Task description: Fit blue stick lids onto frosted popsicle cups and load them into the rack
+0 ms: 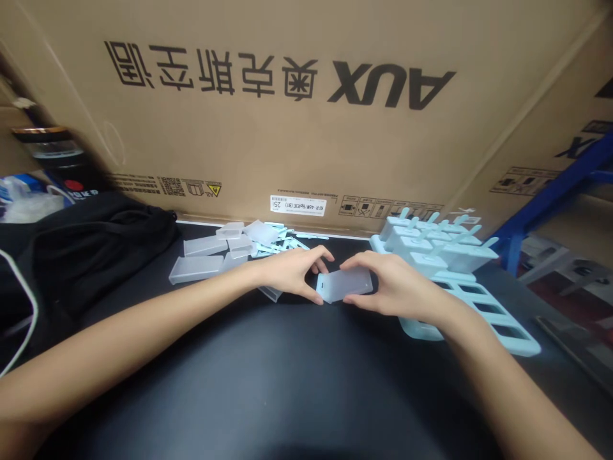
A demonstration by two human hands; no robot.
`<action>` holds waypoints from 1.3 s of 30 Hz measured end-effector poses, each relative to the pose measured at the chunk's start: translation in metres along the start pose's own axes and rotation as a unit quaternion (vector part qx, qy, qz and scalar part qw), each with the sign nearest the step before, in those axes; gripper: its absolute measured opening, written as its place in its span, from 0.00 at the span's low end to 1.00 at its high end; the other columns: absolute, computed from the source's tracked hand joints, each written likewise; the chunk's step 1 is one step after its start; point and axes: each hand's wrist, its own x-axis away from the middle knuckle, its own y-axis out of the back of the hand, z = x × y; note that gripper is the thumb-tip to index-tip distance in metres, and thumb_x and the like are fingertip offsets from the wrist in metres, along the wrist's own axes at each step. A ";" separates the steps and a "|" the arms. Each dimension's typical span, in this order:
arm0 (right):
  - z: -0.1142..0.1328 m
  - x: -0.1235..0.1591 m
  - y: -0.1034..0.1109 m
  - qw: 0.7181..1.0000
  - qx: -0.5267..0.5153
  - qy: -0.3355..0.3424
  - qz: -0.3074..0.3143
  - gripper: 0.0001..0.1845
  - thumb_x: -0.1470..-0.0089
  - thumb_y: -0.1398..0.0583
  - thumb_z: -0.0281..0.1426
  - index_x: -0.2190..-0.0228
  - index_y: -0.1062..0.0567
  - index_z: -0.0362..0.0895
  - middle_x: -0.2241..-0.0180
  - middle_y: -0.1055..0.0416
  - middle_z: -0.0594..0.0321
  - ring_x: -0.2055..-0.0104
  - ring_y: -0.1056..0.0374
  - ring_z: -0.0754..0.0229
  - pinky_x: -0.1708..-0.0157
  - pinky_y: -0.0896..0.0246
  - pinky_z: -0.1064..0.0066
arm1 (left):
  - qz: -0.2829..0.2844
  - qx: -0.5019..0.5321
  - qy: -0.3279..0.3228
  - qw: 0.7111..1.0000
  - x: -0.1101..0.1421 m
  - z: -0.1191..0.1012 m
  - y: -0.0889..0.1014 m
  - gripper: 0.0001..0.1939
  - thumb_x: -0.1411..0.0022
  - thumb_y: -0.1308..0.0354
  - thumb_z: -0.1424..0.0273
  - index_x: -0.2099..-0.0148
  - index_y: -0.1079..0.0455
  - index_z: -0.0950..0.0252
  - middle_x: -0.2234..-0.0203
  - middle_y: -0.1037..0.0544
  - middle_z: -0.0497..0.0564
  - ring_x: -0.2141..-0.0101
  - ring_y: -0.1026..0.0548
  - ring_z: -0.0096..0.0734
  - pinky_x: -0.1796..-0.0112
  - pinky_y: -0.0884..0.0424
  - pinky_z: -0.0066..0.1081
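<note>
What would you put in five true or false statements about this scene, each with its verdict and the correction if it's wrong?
1. The right hand grips a translucent cup. True.
2. The big lettering on the carton reads right way up. False: the lettering on the carton is upside down.
3. Black fabric lies to the left of both hands. True.
4. The slotted rack is bright red. False: the slotted rack is pale blue.
5. The pile of loose cups lies to the right of the right hand. False: the pile of loose cups is to its left.
</note>
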 end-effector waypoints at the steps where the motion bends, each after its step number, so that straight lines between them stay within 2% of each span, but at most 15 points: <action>1: 0.001 0.000 -0.001 1.000 0.000 0.009 -0.006 0.19 0.52 0.34 0.36 0.57 0.26 0.47 0.58 0.25 0.60 0.58 0.28 0.55 0.61 0.36 0.66 | -0.004 0.006 -0.001 1.000 0.000 -0.001 -0.001 0.41 0.51 0.26 0.61 0.40 0.42 0.60 0.53 0.21 0.55 0.52 0.23 0.40 0.53 0.30 0.37; 3: 0.003 -0.001 -0.002 0.999 -0.005 0.027 -0.015 0.17 0.51 0.35 0.33 0.57 0.25 0.47 0.57 0.25 0.59 0.56 0.29 0.55 0.59 0.36 0.65 | -0.010 0.015 -0.003 1.000 0.000 -0.002 -0.003 0.40 0.51 0.27 0.61 0.41 0.42 0.60 0.54 0.21 0.54 0.53 0.22 0.40 0.54 0.29 0.37; 5: 0.007 -0.001 -0.003 0.999 -0.021 0.033 -0.019 0.20 0.51 0.36 0.31 0.54 0.27 0.48 0.55 0.26 0.59 0.55 0.29 0.55 0.58 0.35 0.65 | -0.014 0.024 -0.006 1.000 0.000 -0.003 -0.003 0.39 0.51 0.27 0.62 0.42 0.41 0.60 0.55 0.21 0.54 0.54 0.22 0.40 0.54 0.29 0.38; 10: 0.013 -0.003 -0.006 0.995 -0.096 -0.005 -0.015 0.29 0.50 0.36 0.32 0.47 0.37 0.48 0.54 0.27 0.60 0.61 0.28 0.58 0.66 0.34 0.69 | -0.012 0.039 -0.015 0.999 0.000 -0.003 -0.003 0.38 0.50 0.27 0.64 0.42 0.40 0.59 0.54 0.21 0.54 0.53 0.22 0.40 0.53 0.28 0.39; 14: 0.013 -0.006 -0.015 0.991 -0.130 -0.035 -0.027 0.35 0.51 0.34 0.35 0.45 0.42 0.48 0.54 0.27 0.57 0.61 0.27 0.55 0.66 0.31 0.66 | -0.010 0.042 -0.015 0.999 -0.001 -0.004 -0.003 0.37 0.51 0.26 0.65 0.42 0.39 0.60 0.54 0.21 0.54 0.52 0.23 0.40 0.52 0.28 0.39; 18: 0.011 -0.012 -0.028 0.977 -0.215 -0.018 -0.007 0.28 0.49 0.35 0.34 0.49 0.40 0.49 0.53 0.27 0.57 0.55 0.26 0.54 0.56 0.28 0.60 | -0.006 0.013 0.000 1.000 -0.002 -0.005 -0.001 0.37 0.55 0.24 0.61 0.46 0.37 0.63 0.55 0.22 0.57 0.54 0.22 0.44 0.55 0.28 0.39; 21: 0.010 -0.016 -0.036 0.971 -0.240 -0.004 -0.008 0.25 0.49 0.34 0.35 0.52 0.38 0.48 0.51 0.28 0.56 0.50 0.27 0.53 0.49 0.29 0.56 | -0.001 -0.006 -0.010 1.000 -0.002 -0.005 0.000 0.34 0.54 0.25 0.61 0.48 0.35 0.63 0.56 0.21 0.55 0.56 0.22 0.44 0.57 0.28 0.38; 23: 0.010 -0.016 -0.037 0.973 -0.231 -0.009 -0.016 0.31 0.49 0.34 0.35 0.48 0.40 0.49 0.52 0.27 0.56 0.51 0.27 0.53 0.49 0.29 0.54 | -0.001 0.001 -0.027 1.000 -0.002 -0.005 0.000 0.32 0.51 0.26 0.62 0.48 0.35 0.62 0.56 0.21 0.53 0.56 0.22 0.42 0.57 0.28 0.36; 26: 0.011 -0.015 -0.035 0.980 -0.194 -0.010 -0.027 0.44 0.49 0.33 0.34 0.37 0.49 0.51 0.54 0.26 0.59 0.54 0.26 0.54 0.49 0.29 0.54 | -0.008 0.017 -0.041 0.999 -0.002 -0.003 -0.001 0.29 0.49 0.28 0.63 0.48 0.35 0.61 0.56 0.20 0.51 0.55 0.21 0.40 0.57 0.28 0.35; 27: 0.012 -0.015 -0.034 0.983 -0.183 -0.005 -0.025 0.45 0.49 0.34 0.34 0.36 0.49 0.53 0.54 0.26 0.60 0.54 0.26 0.54 0.49 0.29 0.54 | -0.006 0.017 -0.042 0.999 -0.003 -0.003 -0.001 0.28 0.48 0.28 0.62 0.48 0.34 0.61 0.56 0.20 0.52 0.55 0.21 0.40 0.56 0.28 0.35; 31: 0.013 -0.015 -0.032 0.980 -0.197 0.013 -0.006 0.34 0.47 0.35 0.34 0.42 0.42 0.56 0.52 0.27 0.62 0.53 0.26 0.55 0.49 0.29 0.57 | 0.002 0.014 -0.032 0.999 -0.003 0.000 -0.002 0.29 0.48 0.29 0.61 0.46 0.33 0.62 0.55 0.20 0.54 0.56 0.21 0.42 0.56 0.27 0.37; 35: 0.016 -0.015 -0.032 0.980 -0.201 -0.004 -0.010 0.30 0.46 0.35 0.35 0.46 0.42 0.53 0.54 0.26 0.62 0.54 0.26 0.54 0.53 0.30 0.59 | -0.014 0.028 -0.030 0.999 -0.003 0.001 -0.003 0.38 0.49 0.28 0.62 0.39 0.38 0.62 0.55 0.20 0.55 0.56 0.21 0.42 0.55 0.27 0.38; 39: 0.021 -0.013 -0.030 0.988 -0.154 0.006 -0.007 0.27 0.44 0.37 0.33 0.47 0.42 0.52 0.50 0.27 0.60 0.52 0.28 0.55 0.55 0.33 0.63 | -0.014 0.013 -0.027 0.999 -0.003 0.002 -0.002 0.39 0.49 0.28 0.61 0.40 0.39 0.63 0.54 0.21 0.56 0.55 0.22 0.43 0.55 0.27 0.38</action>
